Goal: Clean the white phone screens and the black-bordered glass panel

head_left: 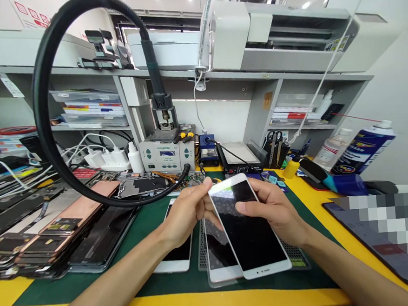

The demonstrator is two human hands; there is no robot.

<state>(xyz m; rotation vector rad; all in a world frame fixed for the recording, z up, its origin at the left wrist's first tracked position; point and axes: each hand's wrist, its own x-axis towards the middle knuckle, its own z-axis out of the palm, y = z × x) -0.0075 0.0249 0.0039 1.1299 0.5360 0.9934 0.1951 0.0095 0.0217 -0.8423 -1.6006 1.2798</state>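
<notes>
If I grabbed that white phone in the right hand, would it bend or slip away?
The white phone is probably stiff: it looks straight in the right hand. It might be slippery, because the screen looks smooth and shiny. It may also crack if dropped, since that front looks like glass.

Red "K" lettering (34, 14) — on white box (4, 15).

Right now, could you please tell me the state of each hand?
Left hand: curled at the upper white phone; grip cannot be told.
Right hand: closed, holding that phone.
</notes>
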